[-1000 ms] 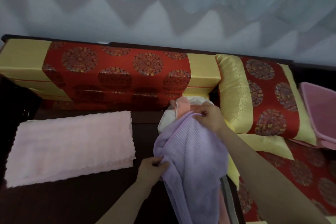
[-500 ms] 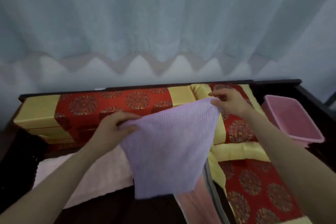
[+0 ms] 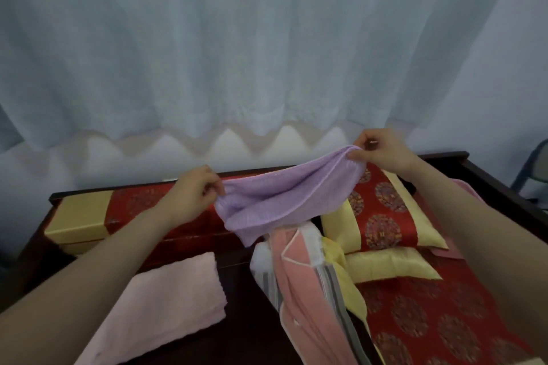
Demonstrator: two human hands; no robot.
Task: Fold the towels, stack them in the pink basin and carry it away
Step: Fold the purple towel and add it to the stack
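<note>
Left hand (image 3: 194,194) pinches purple towel (image 3: 284,198) edge | right hand (image 3: 376,148) pinches opposite edge | towel sags between

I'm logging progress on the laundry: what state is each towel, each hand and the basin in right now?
purple towel: unfolded, held up, sagging between both hands.
left hand: pinches its left end.
right hand: pinches its right end.
light pink towel: folded, lying flat.
salmon towel: unfolded, in a heap.
pink basin: mostly hidden, only an edge shows.
</note>
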